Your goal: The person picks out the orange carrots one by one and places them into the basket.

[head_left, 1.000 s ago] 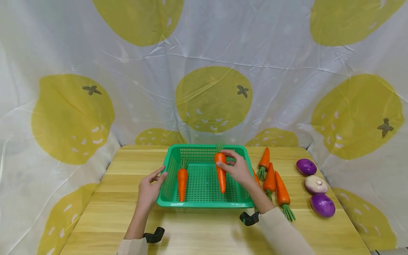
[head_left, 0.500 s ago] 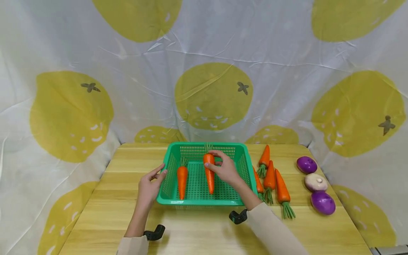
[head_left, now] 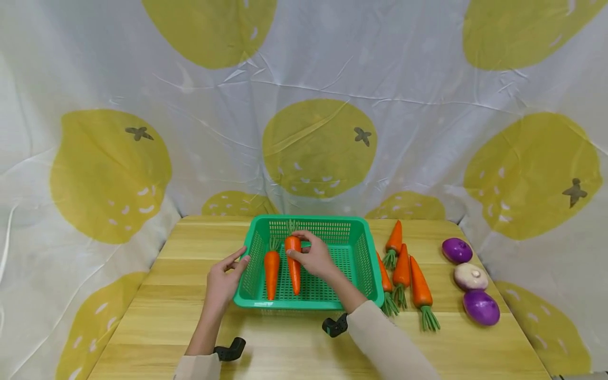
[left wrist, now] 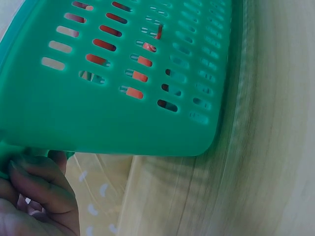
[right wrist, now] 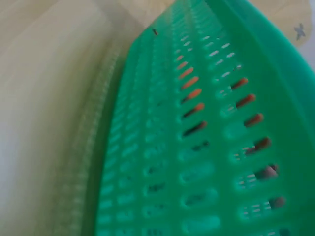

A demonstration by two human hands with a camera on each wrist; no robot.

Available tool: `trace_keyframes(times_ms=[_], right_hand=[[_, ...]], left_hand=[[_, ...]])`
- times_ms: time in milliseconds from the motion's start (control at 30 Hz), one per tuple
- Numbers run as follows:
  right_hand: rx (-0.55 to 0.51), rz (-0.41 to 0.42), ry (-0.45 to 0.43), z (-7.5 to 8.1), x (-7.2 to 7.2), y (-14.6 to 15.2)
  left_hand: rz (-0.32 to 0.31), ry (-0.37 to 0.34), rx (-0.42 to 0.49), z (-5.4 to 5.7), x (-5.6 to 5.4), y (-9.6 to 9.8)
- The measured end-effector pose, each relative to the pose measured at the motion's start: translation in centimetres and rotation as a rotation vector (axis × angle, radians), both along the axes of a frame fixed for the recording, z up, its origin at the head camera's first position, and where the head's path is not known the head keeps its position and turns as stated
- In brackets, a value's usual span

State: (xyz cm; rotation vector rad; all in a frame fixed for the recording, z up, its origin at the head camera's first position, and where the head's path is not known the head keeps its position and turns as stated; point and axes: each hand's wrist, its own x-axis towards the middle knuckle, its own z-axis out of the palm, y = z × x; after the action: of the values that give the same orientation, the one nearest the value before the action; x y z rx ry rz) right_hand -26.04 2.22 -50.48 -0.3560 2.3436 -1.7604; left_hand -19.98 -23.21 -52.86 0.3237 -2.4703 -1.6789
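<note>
A green plastic basket (head_left: 309, 305) with slotted walls sits on the table. At its left rim my left hand (head_left: 223, 282) pinches the edge between thumb and fingers; the left wrist view shows those fingers (left wrist: 44, 184) curled at the rim. Inside the basket, my right hand (head_left: 315, 257) holds a carrot (head_left: 294, 272) by its thick end, green top pointing away. Another carrot (head_left: 272, 274) lies just left of it, along the basket's left side. From the right wrist, mostly the basket wall (right wrist: 197, 142) shows, with orange behind the slots; the right hand is largely hidden there.
Several carrots (head_left: 401, 269) lie right of the basket, one close against its wall. Farther right, two purple round vegetables (head_left: 481, 306) and a whitish one (head_left: 471, 275) line the edge of the wooden table (head_left: 157, 311). A lemon-print cloth (head_left: 418, 142) hangs behind.
My right hand has carried its carrot leftward across the basket, closer to the carrot lying there. The left hand stays on the rim, and the basket keeps its place.
</note>
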Motion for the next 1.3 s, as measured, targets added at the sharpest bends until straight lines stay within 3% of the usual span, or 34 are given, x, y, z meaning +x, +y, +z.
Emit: trace_keyframes(times_ms=[467, 700, 867, 1100, 1300], right_hand=[[0.054, -0.065, 0.002, -1.6, -0.3, -1.2], [0.151, -0.061, 0.034, -2.2, -0.5, -1.5], [0.177, -0.033, 0.009, -2.4, -0.5, -1.7], [0.194, 0.072, -0.071, -2.5, 0.1, -1.7], [0.208, 0.091, -0.042, -2.8, 0.1, -1.6]], left_hand=[[0.008, 0.0, 0.012, 0.0, 0.0, 0.1], [0.006, 0.0, 0.024, 0.0, 0.0, 0.1], [0.007, -0.003, 0.029, -0.1, 0.0, 0.0], [0.002, 0.002, 0.021, -0.3, 0.1, -0.1], [-0.002, 0.004, 0.018, -0.1, 0.1, -0.1]])
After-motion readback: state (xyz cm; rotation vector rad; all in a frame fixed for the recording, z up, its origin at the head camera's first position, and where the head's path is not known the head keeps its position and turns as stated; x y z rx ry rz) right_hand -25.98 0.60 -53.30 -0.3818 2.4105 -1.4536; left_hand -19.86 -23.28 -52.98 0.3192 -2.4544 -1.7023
